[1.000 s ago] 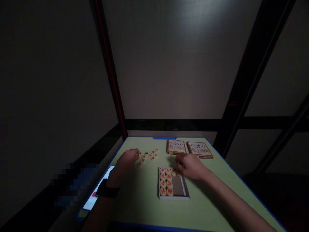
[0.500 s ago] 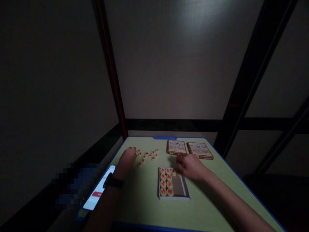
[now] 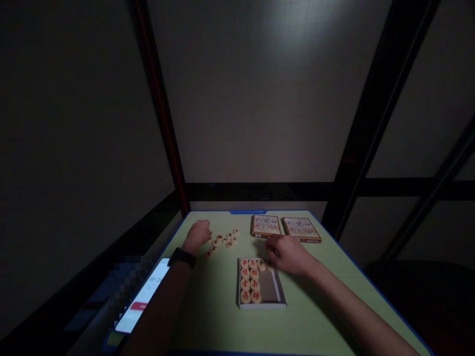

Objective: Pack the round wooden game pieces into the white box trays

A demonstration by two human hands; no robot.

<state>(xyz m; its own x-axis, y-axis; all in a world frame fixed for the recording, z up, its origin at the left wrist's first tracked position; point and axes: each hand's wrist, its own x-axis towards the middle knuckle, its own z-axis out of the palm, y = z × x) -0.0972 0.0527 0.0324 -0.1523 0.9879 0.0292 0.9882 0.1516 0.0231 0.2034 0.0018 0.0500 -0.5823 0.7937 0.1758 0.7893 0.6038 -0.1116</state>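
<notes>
Nearest, along the left edge of the green worktop (image 3: 211, 311), a phone (image 3: 144, 291) lying flat with its screen lit, partly behind the left forearm. Next, a shallow open tray (image 3: 262, 306), with eight discs bearing red characters (image 3: 245, 284) in two columns at its left side. In the far row, just right of these, a dark-marked disc (image 3: 261, 265), then another disc (image 3: 269, 266), partly hidden by the right hand (image 3: 288, 252). Grip there loosely curled; impossible to say whether closed on that last disc or only poised over it. Farther, left of the tray, a scatter of loose discs (image 3: 229, 244), some touching. Beside them the left hand (image 3: 198, 235), bent and turned away, with a dark band (image 3: 183, 257) at the wrist; fingertips hidden, so no saying whether pinching anything. By the look, likely light, stiff, smooth, apt to slide but hardly fragile; best taken by the rim, between thumb and fingertip. Farthest on the worktop, two flat printed boxes (image 3: 266, 226) side by side.
</notes>
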